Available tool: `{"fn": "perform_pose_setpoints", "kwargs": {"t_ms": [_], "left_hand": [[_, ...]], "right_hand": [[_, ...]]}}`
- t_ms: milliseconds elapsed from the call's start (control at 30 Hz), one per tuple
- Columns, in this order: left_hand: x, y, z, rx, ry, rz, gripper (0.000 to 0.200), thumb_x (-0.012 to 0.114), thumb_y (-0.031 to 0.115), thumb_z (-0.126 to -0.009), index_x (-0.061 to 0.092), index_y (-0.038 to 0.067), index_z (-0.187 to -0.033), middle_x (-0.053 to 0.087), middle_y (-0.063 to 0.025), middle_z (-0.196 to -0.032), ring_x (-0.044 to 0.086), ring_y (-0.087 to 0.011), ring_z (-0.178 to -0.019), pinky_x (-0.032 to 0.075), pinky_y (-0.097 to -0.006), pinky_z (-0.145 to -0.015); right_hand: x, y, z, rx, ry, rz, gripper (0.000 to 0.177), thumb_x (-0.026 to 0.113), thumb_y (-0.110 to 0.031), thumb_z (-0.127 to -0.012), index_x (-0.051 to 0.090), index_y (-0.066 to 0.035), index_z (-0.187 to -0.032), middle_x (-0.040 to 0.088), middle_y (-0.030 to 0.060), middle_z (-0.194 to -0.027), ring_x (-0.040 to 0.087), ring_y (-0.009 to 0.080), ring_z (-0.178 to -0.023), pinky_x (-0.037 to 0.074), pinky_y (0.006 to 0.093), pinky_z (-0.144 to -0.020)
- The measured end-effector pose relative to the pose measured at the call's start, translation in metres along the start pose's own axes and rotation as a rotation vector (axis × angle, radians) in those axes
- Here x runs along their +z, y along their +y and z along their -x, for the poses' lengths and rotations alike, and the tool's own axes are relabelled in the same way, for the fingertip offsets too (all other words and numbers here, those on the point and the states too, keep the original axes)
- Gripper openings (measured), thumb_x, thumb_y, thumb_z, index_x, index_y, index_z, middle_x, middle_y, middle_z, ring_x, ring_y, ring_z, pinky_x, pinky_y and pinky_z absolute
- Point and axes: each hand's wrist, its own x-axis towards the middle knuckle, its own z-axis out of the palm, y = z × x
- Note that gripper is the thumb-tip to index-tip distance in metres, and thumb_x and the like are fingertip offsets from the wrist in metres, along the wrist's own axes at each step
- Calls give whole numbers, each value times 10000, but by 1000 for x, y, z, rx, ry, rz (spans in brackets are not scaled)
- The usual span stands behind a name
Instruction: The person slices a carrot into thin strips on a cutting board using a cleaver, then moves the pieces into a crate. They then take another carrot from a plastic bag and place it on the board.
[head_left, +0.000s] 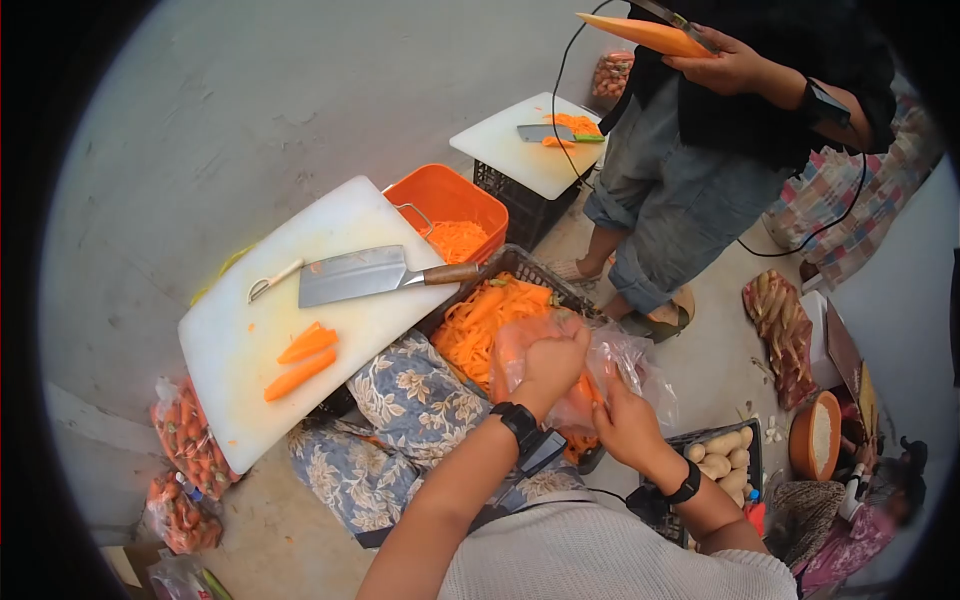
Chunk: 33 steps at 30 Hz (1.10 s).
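Note:
My left hand (pixel 556 358) is closed on a clear plastic bag (pixel 645 378) with orange carrots inside it. My right hand (pixel 627 418) pinches the same bag at its other side. Beneath the bag, a black crate (pixel 540 272) is filled with orange carrot peelings (pixel 470 335). To the left, a white cutting board (pixel 345 225) carries a cleaver (pixel 355 276), a peeler (pixel 275 280) and cut carrot pieces (pixel 302 375). Part of the bag's contents is hidden by my fingers.
Behind the board stands an orange bin (pixel 450 190) of shredded carrot. A person (pixel 690 150) stands ahead, holding a peeled carrot (pixel 650 36) and a blade. Bagged carrots (pixel 190 435) lie at left. A potato crate (pixel 720 462) and a brown bowl (pixel 815 435) are at right.

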Motion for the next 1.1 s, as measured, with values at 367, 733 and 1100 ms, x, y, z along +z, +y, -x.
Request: {"fn": "perform_pose_setpoints", "kwargs": {"t_ms": [367, 733, 1100], "left_hand": [[21, 16, -20, -65, 75, -11, 137, 540, 141, -860, 578, 95, -983, 689, -59, -696, 689, -256, -608, 520, -400, -502], [-18, -106, 35, -499, -179, 82, 304, 658, 312, -782, 644, 29, -892, 693, -211, -896, 683, -340, -825, 531, -442, -718], [-68, 4, 31, 374, 205, 163, 407, 677, 178, -737, 617, 49, -1118, 629, -123, -977, 612, -310, -921, 487, -419, -793]], "right_hand": [[-20, 3, 23, -1, 5, -90, 192, 551, -127, -913, 484, -30, -1064, 572, 206, -649, 598, 384, -605, 437, 423, -552], [-29, 58, 30, 141, 7, -95, 154, 572, -91, -789, 651, -48, -913, 674, 199, -805, 650, 404, -726, 527, 460, -681], [4, 118, -59, 50, -77, 438, 667, 729, -259, -745, 484, -83, -1339, 671, 183, -893, 666, 362, -832, 533, 450, -717]]}}
